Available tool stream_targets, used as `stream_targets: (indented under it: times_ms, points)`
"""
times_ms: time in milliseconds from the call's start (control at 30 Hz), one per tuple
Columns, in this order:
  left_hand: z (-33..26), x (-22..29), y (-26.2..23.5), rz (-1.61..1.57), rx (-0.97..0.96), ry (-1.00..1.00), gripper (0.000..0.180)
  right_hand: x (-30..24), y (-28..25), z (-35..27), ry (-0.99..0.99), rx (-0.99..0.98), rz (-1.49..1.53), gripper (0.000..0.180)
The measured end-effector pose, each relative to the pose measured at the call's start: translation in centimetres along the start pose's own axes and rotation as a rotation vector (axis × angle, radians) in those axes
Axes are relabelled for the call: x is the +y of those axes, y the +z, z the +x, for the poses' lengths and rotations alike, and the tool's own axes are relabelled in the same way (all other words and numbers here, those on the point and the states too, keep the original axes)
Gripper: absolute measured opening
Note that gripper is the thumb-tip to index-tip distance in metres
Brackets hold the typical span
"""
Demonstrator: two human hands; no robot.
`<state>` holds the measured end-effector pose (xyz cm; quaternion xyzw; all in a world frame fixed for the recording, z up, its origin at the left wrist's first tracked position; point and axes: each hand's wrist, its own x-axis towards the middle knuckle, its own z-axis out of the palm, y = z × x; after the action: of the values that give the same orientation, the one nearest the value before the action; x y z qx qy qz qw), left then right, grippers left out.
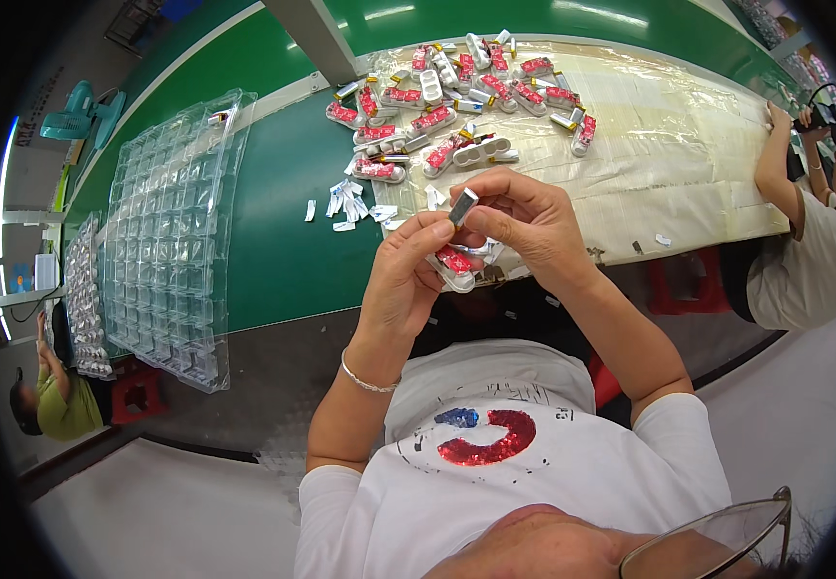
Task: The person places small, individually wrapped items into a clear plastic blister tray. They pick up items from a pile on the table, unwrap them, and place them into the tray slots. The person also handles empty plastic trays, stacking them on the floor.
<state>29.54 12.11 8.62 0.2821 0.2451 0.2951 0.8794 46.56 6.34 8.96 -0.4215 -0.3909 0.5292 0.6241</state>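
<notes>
In front of my chest, my left hand (406, 261) is closed around a white plastic casing with a red circuit board (453, 261), which sticks out below its fingers. A small silver battery cell (463, 205) stands up between my fingertips, just above the casing. My right hand (526, 217) is closed in a pinch at the cell's right side, and the left thumb and forefinger touch its lower end. Part of the casing is hidden by my fingers. Just beyond lie a pile of similar casings (433, 120) with silver cells and small white paper strips (345, 201).
Clear plastic compartment trays (172, 227) are stacked on the green table (287, 261) at left, with a filled tray (85, 289) beyond. Tape-covered sheeting (669, 145) spreads to the right. A metal post (312, 39) rises at the back. Other people (808, 261) sit at both sides.
</notes>
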Motion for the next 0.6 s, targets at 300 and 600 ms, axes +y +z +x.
stream_targets:
  times_ms: [300, 600]
  points:
    - [-0.9, -0.1, 0.6, -0.047, -0.06, 0.11, 0.053, -0.2, -0.1, 0.5, -0.106, 0.026, 0.087, 0.022]
    - [-1.4, 0.2, 1.1, 0.158, 0.161, 0.29, 0.043, -1.0, 0.2, -0.1, -0.075, 0.006, 0.017, 0.023]
